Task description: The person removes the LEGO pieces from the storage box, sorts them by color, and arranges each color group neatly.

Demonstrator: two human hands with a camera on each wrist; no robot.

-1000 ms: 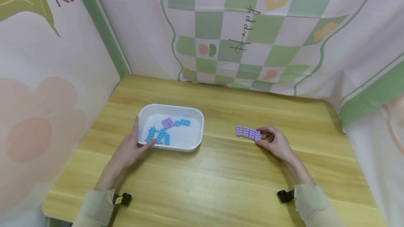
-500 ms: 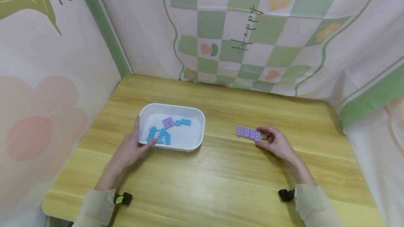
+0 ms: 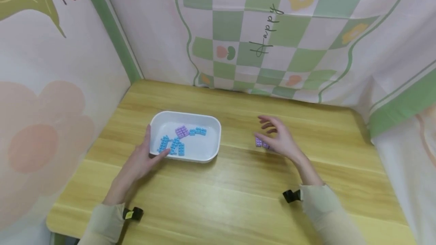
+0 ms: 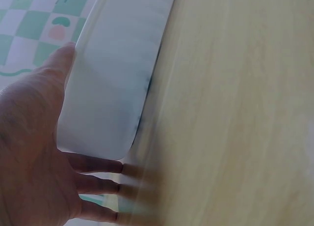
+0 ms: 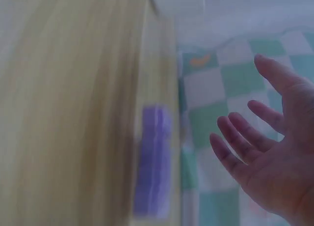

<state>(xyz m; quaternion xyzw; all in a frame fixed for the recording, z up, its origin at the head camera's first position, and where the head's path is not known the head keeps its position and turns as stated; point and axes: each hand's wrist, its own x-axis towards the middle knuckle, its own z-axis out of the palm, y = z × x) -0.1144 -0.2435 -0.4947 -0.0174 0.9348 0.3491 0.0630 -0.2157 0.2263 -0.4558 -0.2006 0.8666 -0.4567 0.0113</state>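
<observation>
On the left of the head view, my left hand (image 3: pixel 139 158) grips the near left end of a white tray (image 3: pixel 206 146), thumb over the rim, fingers against its outer wall. Several blue toy bricks (image 3: pixel 181 149) and a block of purple bricks (image 3: pixel 182 132) lie inside. In the left wrist view the tray's side (image 4: pixel 108 88) sits between thumb and fingers. My right hand (image 3: pixel 280 139), fingers spread and holding nothing, is over a row of purple toy bricks (image 3: pixel 258 141), hiding most of them. The right wrist view shows that row (image 5: pixel 153 167) blurred on the table, apart from the hand.
A wooden table (image 3: pixel 218 199) carries everything. Behind it hangs a green-and-white checked curtain (image 3: pixel 255 29), with another printed curtain (image 3: pixel 44 131) along the left side. Black wrist cameras (image 3: pixel 134 214) are strapped at both sleeves.
My right hand has let go of the right end of the purple row, lifted and moved left over it, its fingers opening out. The left hand and tray stay put.
</observation>
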